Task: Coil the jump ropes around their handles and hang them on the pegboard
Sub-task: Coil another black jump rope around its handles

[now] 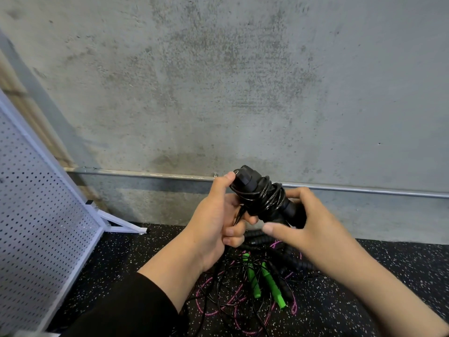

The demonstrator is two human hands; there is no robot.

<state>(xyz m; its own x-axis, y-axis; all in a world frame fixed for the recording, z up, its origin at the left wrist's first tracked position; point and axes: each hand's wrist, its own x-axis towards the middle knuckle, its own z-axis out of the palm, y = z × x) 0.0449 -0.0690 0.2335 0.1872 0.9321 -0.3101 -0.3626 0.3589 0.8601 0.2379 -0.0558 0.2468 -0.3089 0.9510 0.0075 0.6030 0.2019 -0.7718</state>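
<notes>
Left hand (pixel 216 215) grips the black jump rope bundle (pixel 262 195), thumb atop its upper handle end; right hand (pixel 308 222) holds the lower end, fingers curled behind it.

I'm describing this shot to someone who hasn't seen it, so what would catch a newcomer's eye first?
First, the two hands at centre: the left hand grips a black jump rope coiled around its handles, while the right hand holds its far end. Below them, a tangle of ropes with bright green handles lies on the speckled floor. A white pegboard leans at the left.
</notes>
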